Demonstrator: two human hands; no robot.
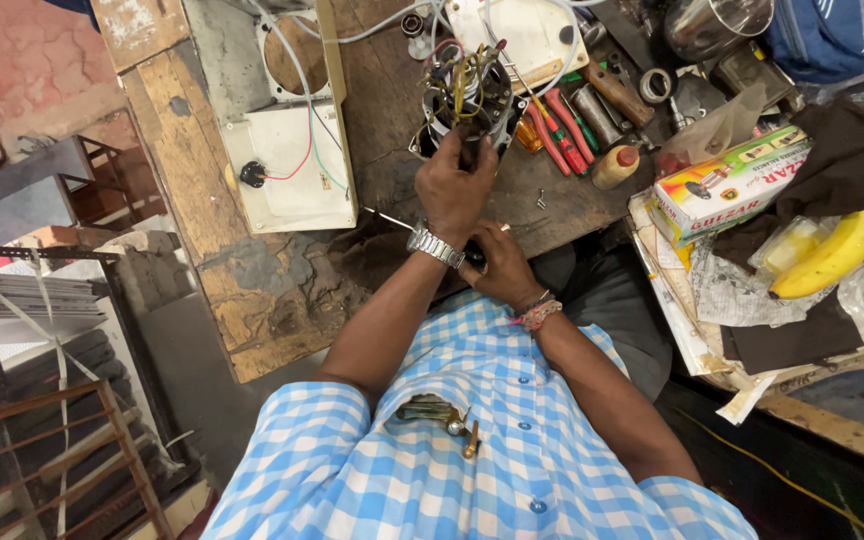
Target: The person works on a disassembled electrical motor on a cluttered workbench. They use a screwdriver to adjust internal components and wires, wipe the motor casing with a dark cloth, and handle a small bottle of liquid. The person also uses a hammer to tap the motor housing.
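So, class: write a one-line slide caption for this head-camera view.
Left hand grips a wired motor on a cluttered workbench; right hand rests beside it.

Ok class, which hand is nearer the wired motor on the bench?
Left. The left hand grips the wired motor from its near side. The right hand sits apart from it, lower by the bench edge, closed on a dark tool handle.

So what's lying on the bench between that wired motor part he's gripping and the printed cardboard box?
In the head view, red-handled pliers and a small orange-capped bottle lie between the motor part and the box.
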